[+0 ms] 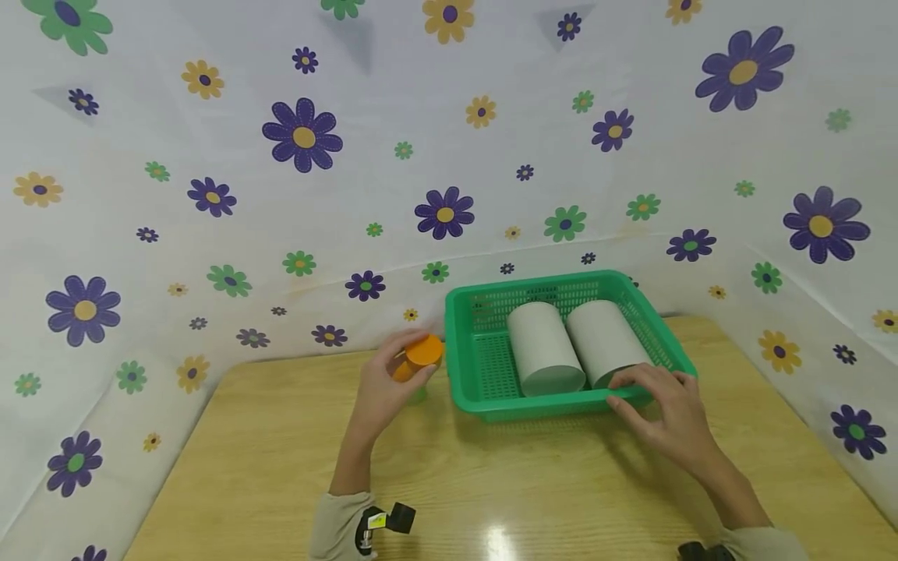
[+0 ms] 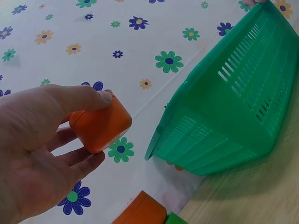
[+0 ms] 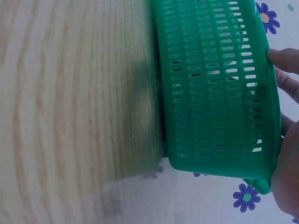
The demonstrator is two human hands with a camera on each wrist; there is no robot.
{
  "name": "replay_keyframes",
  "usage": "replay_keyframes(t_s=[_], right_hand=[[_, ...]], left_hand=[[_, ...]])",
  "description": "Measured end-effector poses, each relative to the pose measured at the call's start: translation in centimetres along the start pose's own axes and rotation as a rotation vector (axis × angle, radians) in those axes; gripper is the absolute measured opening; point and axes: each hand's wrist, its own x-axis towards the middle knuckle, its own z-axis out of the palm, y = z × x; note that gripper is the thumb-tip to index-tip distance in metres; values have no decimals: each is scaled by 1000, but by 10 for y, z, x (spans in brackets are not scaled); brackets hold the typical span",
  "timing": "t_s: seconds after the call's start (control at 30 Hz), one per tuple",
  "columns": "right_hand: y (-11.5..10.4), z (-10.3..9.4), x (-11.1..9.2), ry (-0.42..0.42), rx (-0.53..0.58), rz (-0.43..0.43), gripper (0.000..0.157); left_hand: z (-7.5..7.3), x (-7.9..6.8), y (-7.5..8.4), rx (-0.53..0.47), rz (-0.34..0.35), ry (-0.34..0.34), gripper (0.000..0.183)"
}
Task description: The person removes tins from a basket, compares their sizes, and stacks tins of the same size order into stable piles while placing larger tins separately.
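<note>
My left hand pinches a small orange container-like piece between thumb and fingers. It has a flat round top and rounded sides, and it is held up left of the green plastic basket. Beneath it, a second orange piece and a bit of something green show near the table. At the basket's front right, my right hand grips the rim, fingers over it and thumb outside. Inside the basket lie two white cylinders, one in the middle and another to its right.
The basket stands on a light wooden table, near its back edge. White cloth with printed flowers hangs behind the table and along both sides.
</note>
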Motion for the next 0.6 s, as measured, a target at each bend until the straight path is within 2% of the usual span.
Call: replay_keyframes(t_s=[0.3, 0.47, 0.6], right_hand=[[1, 4, 0, 3, -5, -16, 31], [3, 3, -1, 4, -6, -15, 31], [5, 2, -2, 4, -12, -13, 31]], left_hand=[[-15, -8, -9, 34, -3, 48, 50], [-19, -8, -19, 8, 11, 69, 50], [-20, -9, -26, -31, -12, 99, 50]])
